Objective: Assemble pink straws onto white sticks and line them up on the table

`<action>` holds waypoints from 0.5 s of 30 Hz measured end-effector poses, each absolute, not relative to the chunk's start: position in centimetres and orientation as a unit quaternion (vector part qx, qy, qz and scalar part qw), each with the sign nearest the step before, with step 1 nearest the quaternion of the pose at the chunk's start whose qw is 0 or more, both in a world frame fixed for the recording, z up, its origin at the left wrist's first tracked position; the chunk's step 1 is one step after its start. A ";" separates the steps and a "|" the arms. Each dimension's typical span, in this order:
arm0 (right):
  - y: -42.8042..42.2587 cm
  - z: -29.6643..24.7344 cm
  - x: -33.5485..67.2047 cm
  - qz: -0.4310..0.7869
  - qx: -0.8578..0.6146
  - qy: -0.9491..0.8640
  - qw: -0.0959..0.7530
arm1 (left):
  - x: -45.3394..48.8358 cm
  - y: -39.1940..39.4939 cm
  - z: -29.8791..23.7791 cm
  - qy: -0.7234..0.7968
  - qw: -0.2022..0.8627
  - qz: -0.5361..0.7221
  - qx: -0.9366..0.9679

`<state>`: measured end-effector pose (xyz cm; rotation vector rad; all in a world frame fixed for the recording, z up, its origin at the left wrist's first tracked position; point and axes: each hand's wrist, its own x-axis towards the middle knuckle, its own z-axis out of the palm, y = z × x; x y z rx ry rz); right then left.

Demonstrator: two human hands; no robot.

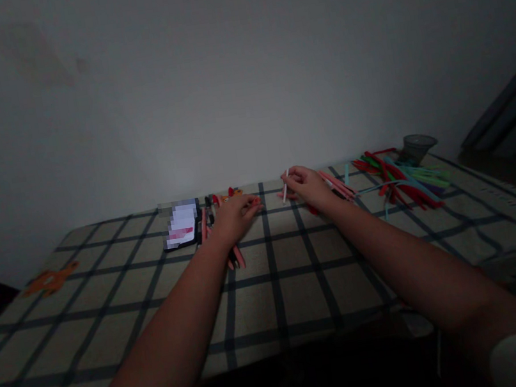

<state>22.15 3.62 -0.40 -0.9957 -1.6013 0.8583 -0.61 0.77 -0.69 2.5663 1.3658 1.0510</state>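
My left hand (238,214) is closed in a pinch just left of the table's middle. A small red piece (257,201) shows at its fingertips, too small to name. To the right, my right hand (309,184) is closed on a thin white stick (285,189), which it holds nearly upright. Several pink strips (338,185) lie beside the right wrist. Under and beside the left wrist are more pink strips (239,256) and dark pen-like sticks (210,212), partly hidden by the forearm.
A phone (182,224) with a lit screen lies left of my left hand. On the right, red, green and blue pipe-cleaner-like strips (406,181) are heaped near a dark see-through cup (418,147). The checked tablecloth (294,278) reaches the wall (241,79).
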 end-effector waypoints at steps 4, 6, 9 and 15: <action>3.3 -0.2 22.7 0.196 -0.433 -0.798 0.371 | -0.8 1.0 -0.9 0.382 -0.019 0.386 0.840; 2.9 0.1 22.9 0.132 -0.440 -0.839 0.292 | -0.8 1.0 -0.9 0.385 -0.042 0.381 0.840; 2.7 0.2 23.1 0.101 -0.450 -0.858 0.227 | -0.9 1.0 -1.1 0.384 -0.052 0.369 0.845; 4.0 -1.1 23.4 0.097 -0.454 -0.869 0.172 | -0.9 1.1 -1.1 0.390 -0.047 0.359 0.847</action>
